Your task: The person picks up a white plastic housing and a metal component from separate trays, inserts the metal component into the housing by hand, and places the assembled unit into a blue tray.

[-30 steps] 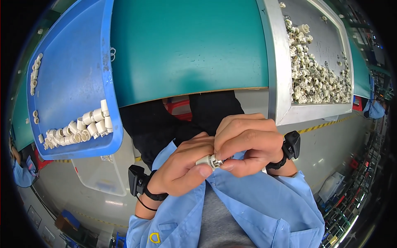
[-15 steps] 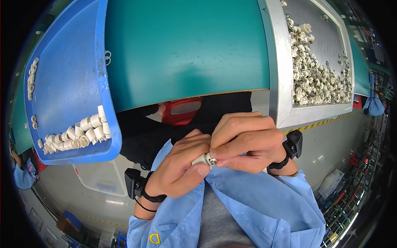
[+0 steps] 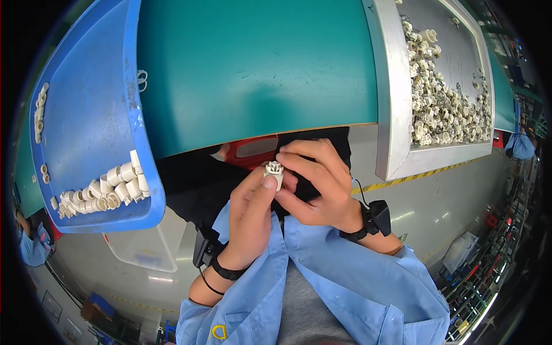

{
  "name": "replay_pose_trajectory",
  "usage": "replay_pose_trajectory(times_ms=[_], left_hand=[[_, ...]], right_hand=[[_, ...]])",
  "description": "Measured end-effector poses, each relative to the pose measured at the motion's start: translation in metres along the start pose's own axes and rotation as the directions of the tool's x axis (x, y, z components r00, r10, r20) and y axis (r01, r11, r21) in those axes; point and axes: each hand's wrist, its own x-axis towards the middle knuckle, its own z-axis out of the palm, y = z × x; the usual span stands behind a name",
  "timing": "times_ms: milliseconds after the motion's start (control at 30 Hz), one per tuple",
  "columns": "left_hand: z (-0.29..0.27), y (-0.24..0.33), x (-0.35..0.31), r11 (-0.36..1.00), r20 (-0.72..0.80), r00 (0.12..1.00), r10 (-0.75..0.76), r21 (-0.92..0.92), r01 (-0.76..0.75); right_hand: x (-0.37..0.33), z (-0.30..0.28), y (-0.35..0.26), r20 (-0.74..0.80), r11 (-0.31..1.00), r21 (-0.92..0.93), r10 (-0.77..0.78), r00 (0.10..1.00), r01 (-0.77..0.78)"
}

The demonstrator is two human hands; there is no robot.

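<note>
A small white plastic connector part (image 3: pixel 274 172) sits between the fingertips of both hands, held just below the near edge of the green table (image 3: pixel 253 69). My left hand (image 3: pixel 250 215) grips it from below with thumb and forefinger. My right hand (image 3: pixel 316 187) curls over it from the right, fingers touching its top. Both wrists wear black bands with small black devices, and the sleeves are light blue.
A blue tray (image 3: pixel 86 126) at the left holds a row of white cylindrical parts (image 3: pixel 100 190) along its near rim. A grey metal tray (image 3: pixel 391 115) at the right is heaped with several small white parts (image 3: pixel 443 109). A clear plastic bin (image 3: pixel 141 250) sits below the blue tray.
Both hands have lifted the white part up toward the table edge. The part now stands upright between the fingertips instead of lying low against my chest.
</note>
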Motion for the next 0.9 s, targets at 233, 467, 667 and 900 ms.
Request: replay_pose_trajectory(times_ms=[233, 467, 667, 900], left_hand=[[0.002, 0.001, 0.015, 0.998, -0.012, 0.999, 0.051, -0.026, -0.051], [0.005, -0.002, 0.02, 0.997, -0.048, 0.998, 0.037, -0.06, -0.04], [0.001, -0.008, 0.024, 0.992, -0.044, 0.991, 0.126, 0.035, -0.125], [0.011, -0.004, 0.031, 0.979, -0.074, 0.987, 0.141, 0.156, -0.128]], right_hand=[[0.008, 0.005, 0.009, -0.083, 1.0, 0.015, -0.009, 0.997, 0.01], [0.011, 0.004, 0.008, -0.072, 0.999, -0.01, 0.053, 0.996, -0.053], [0.01, 0.004, 0.015, -0.031, 0.993, -0.031, 0.116, 0.993, -0.117], [-0.001, 0.008, 0.024, -0.003, 0.98, -0.028, 0.199, 0.98, -0.199]])
